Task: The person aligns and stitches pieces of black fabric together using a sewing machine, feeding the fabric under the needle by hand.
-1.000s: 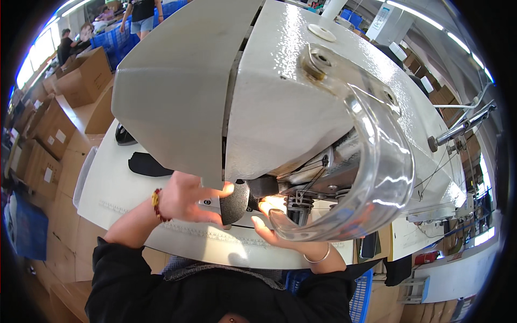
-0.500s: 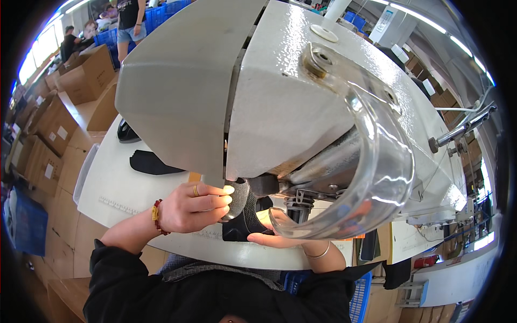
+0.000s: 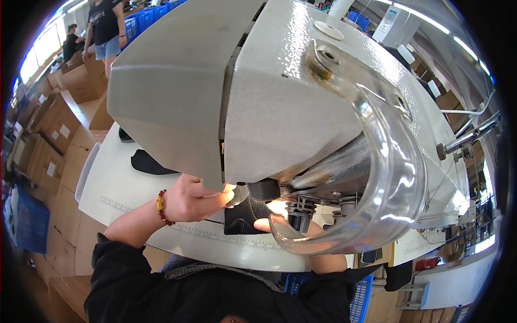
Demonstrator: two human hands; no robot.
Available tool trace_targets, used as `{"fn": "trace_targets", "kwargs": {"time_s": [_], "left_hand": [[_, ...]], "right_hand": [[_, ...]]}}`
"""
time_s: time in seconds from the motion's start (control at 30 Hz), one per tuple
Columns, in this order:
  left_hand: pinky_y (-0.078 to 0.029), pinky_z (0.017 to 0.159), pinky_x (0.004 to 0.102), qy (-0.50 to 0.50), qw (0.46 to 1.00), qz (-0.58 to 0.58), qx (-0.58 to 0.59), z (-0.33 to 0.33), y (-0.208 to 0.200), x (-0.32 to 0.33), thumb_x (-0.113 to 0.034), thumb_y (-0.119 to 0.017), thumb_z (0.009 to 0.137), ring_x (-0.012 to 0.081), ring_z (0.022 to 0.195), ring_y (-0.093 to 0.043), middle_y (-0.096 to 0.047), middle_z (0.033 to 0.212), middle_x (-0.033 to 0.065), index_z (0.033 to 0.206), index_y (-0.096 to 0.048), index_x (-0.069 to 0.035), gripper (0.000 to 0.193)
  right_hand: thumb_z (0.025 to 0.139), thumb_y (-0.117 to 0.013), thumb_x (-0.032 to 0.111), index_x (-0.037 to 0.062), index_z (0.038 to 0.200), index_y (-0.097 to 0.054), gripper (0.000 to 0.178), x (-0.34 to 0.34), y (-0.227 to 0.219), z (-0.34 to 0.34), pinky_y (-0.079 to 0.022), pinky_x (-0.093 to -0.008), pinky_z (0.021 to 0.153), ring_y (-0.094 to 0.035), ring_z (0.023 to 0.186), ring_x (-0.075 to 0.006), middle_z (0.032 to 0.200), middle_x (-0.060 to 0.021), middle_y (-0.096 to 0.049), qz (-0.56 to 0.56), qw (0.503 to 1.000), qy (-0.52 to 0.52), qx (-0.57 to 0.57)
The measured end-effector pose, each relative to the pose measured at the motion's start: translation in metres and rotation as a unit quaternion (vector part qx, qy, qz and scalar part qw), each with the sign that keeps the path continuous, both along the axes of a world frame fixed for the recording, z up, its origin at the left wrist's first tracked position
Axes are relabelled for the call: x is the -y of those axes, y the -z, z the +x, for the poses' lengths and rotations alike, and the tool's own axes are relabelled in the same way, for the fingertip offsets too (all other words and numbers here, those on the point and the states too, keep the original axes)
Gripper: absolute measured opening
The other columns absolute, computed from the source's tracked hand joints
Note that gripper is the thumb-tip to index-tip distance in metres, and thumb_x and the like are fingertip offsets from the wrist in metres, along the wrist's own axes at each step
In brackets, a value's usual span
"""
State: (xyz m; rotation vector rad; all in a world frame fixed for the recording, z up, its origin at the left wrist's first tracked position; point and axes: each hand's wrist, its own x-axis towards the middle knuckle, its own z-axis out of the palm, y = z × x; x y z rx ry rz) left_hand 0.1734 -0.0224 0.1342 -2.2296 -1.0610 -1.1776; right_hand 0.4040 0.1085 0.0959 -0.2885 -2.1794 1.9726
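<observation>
Below the head of a large grey-white sewing machine [image 3: 291,102], a black textured piece [image 3: 242,219] is held close to the metal parts. My left hand [image 3: 196,200] is closed, its fingertips pressed together at the edge of a grey rounded part [image 3: 238,195]; what lies between them is hidden. From the right, my right hand [image 3: 262,224] grips the black piece at its right edge. The clear curved guard [image 3: 396,177] and machine parts cover most of that hand. A small light shines beside the work.
Another black piece [image 3: 151,163] lies on the white table [image 3: 121,188] to the left, near a printed ruler strip. A blue basket [image 3: 362,299] stands below at right. Cartons [image 3: 54,126] and a blue crate [image 3: 27,220] are on the left. A person [image 3: 105,29] stands far left.
My left hand has moved slightly up and its fingers are more curled. The right hand has gone further behind the guard. The black piece has shifted slightly up; the standing person has moved left.
</observation>
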Motion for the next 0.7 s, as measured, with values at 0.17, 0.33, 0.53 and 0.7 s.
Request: {"fn": "trace_targets", "kwargs": {"time_s": [0.17, 0.33, 0.53, 0.7], "left_hand": [[-0.046, 0.066, 0.0391, -0.004, 0.999, -0.034, 0.004, -0.004, 0.005, -0.002, 0.001, -0.074, 0.055, 0.0272, 0.08, -0.058, -0.06, 0.089, 0.0058, 0.08, -0.067, -0.004, 0.027], [-0.045, 0.065, 0.0398, -0.012, 0.997, -0.08, 0.014, -0.005, 0.011, 0.0, 0.001, -0.073, 0.053, 0.0278, 0.079, -0.057, -0.058, 0.088, 0.0056, 0.078, -0.066, -0.005, 0.027], [-0.044, 0.065, 0.0402, -0.099, 0.995, -0.008, -0.024, 0.008, 0.008, -0.003, -0.001, -0.074, 0.055, 0.0266, 0.081, -0.057, -0.059, 0.095, 0.0066, 0.078, -0.066, -0.007, 0.025], [-0.044, 0.055, 0.0326, -0.179, 0.982, 0.019, -0.061, 0.023, 0.005, 0.0, -0.003, -0.071, 0.061, 0.0219, 0.075, -0.057, -0.06, 0.09, 0.0052, 0.084, -0.067, -0.006, 0.024]], "right_hand": [[0.082, -0.073, 0.025, 0.0009, 0.1, -0.064, 0.032, -0.003, -0.003, 0.004, -0.043, -0.0319, 0.062, -0.053, 0.069, -0.0185, 0.079, -0.0088, -0.057, 0.087, 0.995, 0.024, -0.039], [0.081, -0.073, 0.022, 0.0008, 0.101, -0.064, 0.031, -0.006, -0.004, 0.008, -0.044, -0.0319, 0.062, -0.054, 0.071, -0.0191, 0.081, -0.0095, -0.057, 0.17, 0.981, 0.043, -0.08], [0.08, -0.073, 0.019, 0.0007, 0.103, -0.064, 0.031, -0.005, -0.01, 0.015, -0.044, -0.0319, 0.063, -0.055, 0.072, -0.0198, 0.083, -0.0104, -0.058, 0.273, 0.95, 0.085, -0.124], [0.08, -0.073, 0.017, 0.0007, 0.104, -0.064, 0.031, 0.002, -0.007, 0.011, -0.045, -0.0319, 0.064, -0.056, 0.073, -0.0204, 0.085, -0.0111, -0.059, 0.349, 0.916, 0.117, -0.161]]}}
